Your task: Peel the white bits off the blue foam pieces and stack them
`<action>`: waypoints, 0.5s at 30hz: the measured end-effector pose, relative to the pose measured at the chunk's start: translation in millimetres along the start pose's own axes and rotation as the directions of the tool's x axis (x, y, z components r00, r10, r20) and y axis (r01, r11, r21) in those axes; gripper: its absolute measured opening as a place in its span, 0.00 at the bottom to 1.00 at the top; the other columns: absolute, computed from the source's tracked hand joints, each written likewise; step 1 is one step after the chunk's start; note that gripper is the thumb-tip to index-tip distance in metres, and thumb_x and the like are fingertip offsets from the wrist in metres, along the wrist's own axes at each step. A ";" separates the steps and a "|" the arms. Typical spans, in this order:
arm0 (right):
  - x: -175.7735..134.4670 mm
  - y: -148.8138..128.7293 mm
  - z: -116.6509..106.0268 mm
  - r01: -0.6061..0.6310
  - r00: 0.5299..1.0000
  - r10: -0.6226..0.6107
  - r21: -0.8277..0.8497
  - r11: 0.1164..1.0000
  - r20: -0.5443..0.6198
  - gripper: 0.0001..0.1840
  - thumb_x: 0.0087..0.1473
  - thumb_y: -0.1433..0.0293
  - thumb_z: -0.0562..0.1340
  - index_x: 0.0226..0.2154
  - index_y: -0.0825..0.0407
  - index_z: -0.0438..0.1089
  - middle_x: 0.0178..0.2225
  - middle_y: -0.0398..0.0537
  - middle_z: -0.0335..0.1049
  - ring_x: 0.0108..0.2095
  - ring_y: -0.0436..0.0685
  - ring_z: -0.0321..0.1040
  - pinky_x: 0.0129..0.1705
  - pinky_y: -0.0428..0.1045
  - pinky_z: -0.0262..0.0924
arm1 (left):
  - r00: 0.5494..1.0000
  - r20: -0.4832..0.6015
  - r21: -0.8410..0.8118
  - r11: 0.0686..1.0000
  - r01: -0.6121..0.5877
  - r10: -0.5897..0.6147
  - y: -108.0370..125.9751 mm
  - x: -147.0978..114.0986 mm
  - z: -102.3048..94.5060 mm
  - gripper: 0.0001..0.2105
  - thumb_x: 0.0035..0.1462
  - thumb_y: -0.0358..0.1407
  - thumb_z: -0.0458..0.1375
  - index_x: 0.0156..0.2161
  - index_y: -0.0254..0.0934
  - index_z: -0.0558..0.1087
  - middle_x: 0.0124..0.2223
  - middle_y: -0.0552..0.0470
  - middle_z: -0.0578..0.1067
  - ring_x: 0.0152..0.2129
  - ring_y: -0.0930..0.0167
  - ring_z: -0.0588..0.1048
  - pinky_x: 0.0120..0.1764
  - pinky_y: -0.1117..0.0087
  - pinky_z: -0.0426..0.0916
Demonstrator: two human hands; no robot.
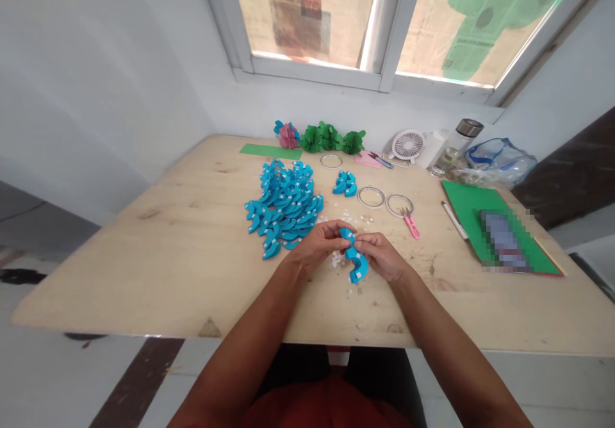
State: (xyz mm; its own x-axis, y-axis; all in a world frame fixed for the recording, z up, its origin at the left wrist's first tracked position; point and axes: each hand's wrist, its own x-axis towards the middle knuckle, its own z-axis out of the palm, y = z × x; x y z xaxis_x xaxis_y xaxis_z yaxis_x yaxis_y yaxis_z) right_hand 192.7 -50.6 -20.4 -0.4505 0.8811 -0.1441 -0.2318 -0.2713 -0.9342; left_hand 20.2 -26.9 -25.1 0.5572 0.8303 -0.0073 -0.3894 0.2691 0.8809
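Above the table's near middle, a curved blue paper piece (356,266) with white squares on it is pinched between both hands. My left hand (321,243) grips its upper part from the left, fingers closed. From the right, my right hand (382,255) pinches the same piece near its middle, thumb and fingertips together. Small white paper bits (337,259) lie scattered under and around the hands. Left of them spreads a big heap of similar blue paper pieces (288,200). A smaller blue group (344,183) sits beyond the hands.
Tape rolls (371,197) and pink-handled snips (410,224) lie to the right. Further right are a white pen (454,220) and green sheets (473,200) under a blurred object. Along the wall stand green paper shapes (329,137), a small fan (408,145) and a bottle (456,146).
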 end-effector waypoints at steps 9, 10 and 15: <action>2.6 4.1 -2.8 0.032 0.997 -0.036 -0.055 0.998 -0.068 0.11 0.44 0.63 0.66 0.26 0.55 0.75 0.24 0.46 0.73 0.25 0.51 0.67 0.30 0.47 0.60 | 0.999 -0.030 0.039 0.999 -0.038 0.039 5.0 0.4 0.0 0.14 0.42 0.31 0.65 0.37 0.33 0.73 0.28 0.53 0.73 0.22 0.76 0.70 0.26 0.76 0.63; 2.0 3.3 -2.3 0.024 0.998 -0.026 -0.047 0.999 -0.055 0.11 0.44 0.63 0.66 0.25 0.55 0.75 0.24 0.46 0.73 0.25 0.51 0.67 0.30 0.47 0.60 | 0.999 -0.029 0.037 0.999 -0.036 0.037 5.4 0.0 0.1 0.13 0.42 0.32 0.65 0.37 0.33 0.73 0.27 0.53 0.73 0.22 0.76 0.70 0.26 0.76 0.63; -1.9 -2.6 1.7 0.003 1.000 -0.003 0.011 1.000 0.023 0.11 0.43 0.64 0.67 0.27 0.56 0.76 0.23 0.47 0.73 0.25 0.51 0.67 0.31 0.46 0.61 | 0.999 0.027 -0.011 0.999 -0.034 0.035 6.7 -2.6 1.0 0.13 0.40 0.33 0.66 0.34 0.33 0.73 0.25 0.53 0.73 0.21 0.75 0.70 0.27 0.74 0.63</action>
State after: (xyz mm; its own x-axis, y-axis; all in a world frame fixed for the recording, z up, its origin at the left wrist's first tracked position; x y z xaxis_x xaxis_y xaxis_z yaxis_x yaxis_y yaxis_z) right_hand 192.7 -52.2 -17.1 -0.4696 0.8727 -0.1337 -0.2427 -0.2732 -0.9308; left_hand 16.9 -27.8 -18.7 0.5631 0.8256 0.0362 -0.4165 0.2457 0.8753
